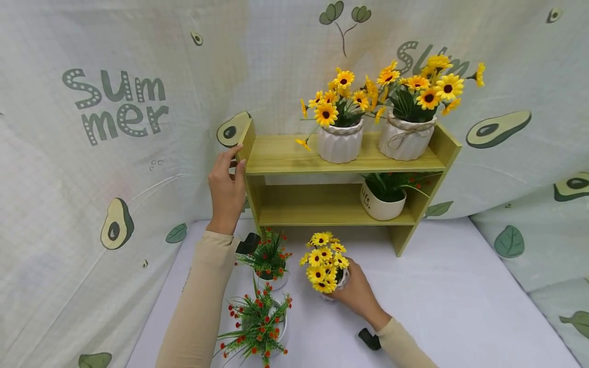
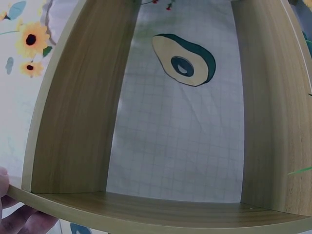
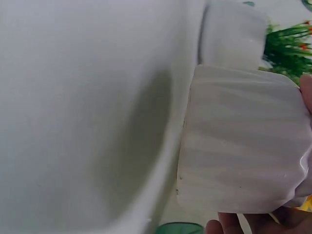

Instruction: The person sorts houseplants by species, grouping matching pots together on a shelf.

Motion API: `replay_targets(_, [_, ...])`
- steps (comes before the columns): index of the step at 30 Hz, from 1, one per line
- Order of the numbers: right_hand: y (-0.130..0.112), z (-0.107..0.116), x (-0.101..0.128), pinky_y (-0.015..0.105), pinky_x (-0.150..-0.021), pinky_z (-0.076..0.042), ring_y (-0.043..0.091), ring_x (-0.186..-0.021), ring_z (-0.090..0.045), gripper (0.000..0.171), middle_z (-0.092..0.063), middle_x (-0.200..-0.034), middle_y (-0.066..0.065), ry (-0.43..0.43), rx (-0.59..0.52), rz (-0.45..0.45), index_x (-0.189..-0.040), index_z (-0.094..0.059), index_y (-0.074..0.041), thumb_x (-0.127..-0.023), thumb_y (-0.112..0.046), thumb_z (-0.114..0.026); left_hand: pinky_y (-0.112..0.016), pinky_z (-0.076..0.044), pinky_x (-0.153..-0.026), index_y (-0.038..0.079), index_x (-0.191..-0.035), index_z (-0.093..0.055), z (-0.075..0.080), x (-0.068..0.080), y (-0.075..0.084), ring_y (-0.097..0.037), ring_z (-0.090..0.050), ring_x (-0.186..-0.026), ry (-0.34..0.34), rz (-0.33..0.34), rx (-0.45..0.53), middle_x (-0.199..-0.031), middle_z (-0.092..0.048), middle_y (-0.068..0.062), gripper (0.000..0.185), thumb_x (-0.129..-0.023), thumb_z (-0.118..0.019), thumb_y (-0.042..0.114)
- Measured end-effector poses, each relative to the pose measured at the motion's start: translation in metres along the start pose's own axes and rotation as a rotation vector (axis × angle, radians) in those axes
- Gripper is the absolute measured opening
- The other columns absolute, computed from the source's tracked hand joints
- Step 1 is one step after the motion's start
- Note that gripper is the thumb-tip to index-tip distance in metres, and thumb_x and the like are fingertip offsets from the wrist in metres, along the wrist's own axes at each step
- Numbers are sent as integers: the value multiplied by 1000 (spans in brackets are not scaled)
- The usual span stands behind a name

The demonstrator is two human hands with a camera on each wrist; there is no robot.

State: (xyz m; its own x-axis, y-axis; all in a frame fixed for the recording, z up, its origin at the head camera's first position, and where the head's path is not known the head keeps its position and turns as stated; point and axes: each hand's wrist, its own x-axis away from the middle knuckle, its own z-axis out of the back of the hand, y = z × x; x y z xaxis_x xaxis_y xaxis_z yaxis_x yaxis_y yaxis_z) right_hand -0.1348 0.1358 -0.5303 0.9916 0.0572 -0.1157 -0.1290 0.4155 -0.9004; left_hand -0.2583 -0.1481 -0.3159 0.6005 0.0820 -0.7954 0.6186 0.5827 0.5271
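My left hand [image 1: 227, 186] holds the upper left side board of a two-tier wooden shelf [image 1: 313, 197]. In the left wrist view, its fingertips [image 2: 29, 222] lie at the edge of that board. My right hand [image 1: 356, 291] grips a white fluted pot of small yellow flowers [image 1: 324, 263], in front of the shelf. Up close in the right wrist view, the pot's white wall [image 3: 243, 141] is tipped sideways in the frame, with fingers around it and its shadow on the white tabletop.
Two white-potted sunflower plants [image 1: 340, 140] [image 1: 407, 135] stand on the top tier. A "Life" pot [image 1: 384, 204] sits at the lower tier's right end. Two red-flowered plants [image 1: 269, 258] [image 1: 259, 324] stand on the white table [image 1: 442, 296] near my left forearm. Avocado-print cloth [image 1: 138, 184] hangs behind.
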Motion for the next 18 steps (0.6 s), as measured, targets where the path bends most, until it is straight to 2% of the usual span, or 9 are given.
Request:
replay_targets(5, [-28,15,14,66,-112,-39,38,-135,-51,90,-54,-146,18,-4,27,-6,-150,-50,-5,-75,-20,-98,-40,-55,-73,0,-139,-66,0,0,0,-39,-69,-102,0,-10,0,-123,-68,-23,34,-107,-62,10])
replay_targets(11, [-67,37,21,72,-109,-38,41,-137,-49,95,-51,-147,19,12,25,136,-151,-46,-4,-73,-14,-99,-39,-54,-74,0,-139,-66,1,0,0,-38,-69,-103,0,-9,-1,-123,-68,-23,33,-107,-62,9])
replay_targets(18, [-117,59,14,73,-113,-35,39,-141,-47,100,-49,-153,17,14,29,273,-155,-40,-4,-75,-13,-99,-38,-54,-73,0,-138,-66,0,0,0,-38,-69,-102,7,-14,-5,-123,-68,-23,33,-106,-63,8])
